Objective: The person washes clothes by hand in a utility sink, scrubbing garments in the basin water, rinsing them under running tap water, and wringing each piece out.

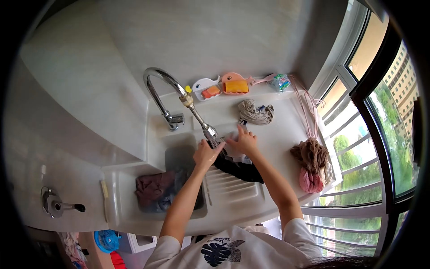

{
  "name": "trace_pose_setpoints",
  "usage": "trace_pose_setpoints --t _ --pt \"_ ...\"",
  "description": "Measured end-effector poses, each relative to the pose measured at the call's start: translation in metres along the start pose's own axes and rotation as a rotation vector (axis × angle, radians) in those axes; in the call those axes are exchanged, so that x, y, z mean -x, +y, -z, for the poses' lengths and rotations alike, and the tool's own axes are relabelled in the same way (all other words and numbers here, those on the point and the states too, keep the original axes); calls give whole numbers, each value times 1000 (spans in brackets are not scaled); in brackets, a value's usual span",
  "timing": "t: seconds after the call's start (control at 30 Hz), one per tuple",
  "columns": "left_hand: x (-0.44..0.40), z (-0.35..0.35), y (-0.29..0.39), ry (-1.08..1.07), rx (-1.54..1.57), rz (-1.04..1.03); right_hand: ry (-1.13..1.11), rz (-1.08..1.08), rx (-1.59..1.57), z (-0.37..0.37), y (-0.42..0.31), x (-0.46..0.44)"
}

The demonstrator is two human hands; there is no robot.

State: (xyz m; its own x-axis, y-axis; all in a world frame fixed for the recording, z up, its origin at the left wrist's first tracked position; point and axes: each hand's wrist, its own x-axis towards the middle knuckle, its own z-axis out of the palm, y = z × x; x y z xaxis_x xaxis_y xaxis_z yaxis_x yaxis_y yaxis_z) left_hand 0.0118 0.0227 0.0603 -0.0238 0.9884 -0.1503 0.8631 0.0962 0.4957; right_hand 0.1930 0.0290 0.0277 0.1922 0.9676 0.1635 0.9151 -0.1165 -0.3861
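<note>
My left hand is just below the end of the chrome faucet, its fingers partly hidden and blurred. My right hand is raised over the sink divider with its fingers apart, near the faucet head. Beneath and between the hands lies a black and white cloth, spread over the ribbed washboard. To the left, the basin holds cloudy water with a dark maroon cloth in it.
On the back ledge are a white whale soap dish, a pink one, a pink brush and a plastic packet. A twisted beige cloth lies behind my hands. Brown and pink cloths and pink hangers are right.
</note>
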Motion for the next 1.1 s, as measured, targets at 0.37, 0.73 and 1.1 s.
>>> trace_pose_setpoints --t 0.37,0.73,1.1 --pt "-37 -41 -33 -365 1928 11 -490 -225 -1229 60 14 10" --pt "-46 -43 -68 -330 1288 227 -246 -52 -305 29 -12 7" --pt "-1 -27 -47 -566 1766 544 -542 228 -1040 38 -7 14"
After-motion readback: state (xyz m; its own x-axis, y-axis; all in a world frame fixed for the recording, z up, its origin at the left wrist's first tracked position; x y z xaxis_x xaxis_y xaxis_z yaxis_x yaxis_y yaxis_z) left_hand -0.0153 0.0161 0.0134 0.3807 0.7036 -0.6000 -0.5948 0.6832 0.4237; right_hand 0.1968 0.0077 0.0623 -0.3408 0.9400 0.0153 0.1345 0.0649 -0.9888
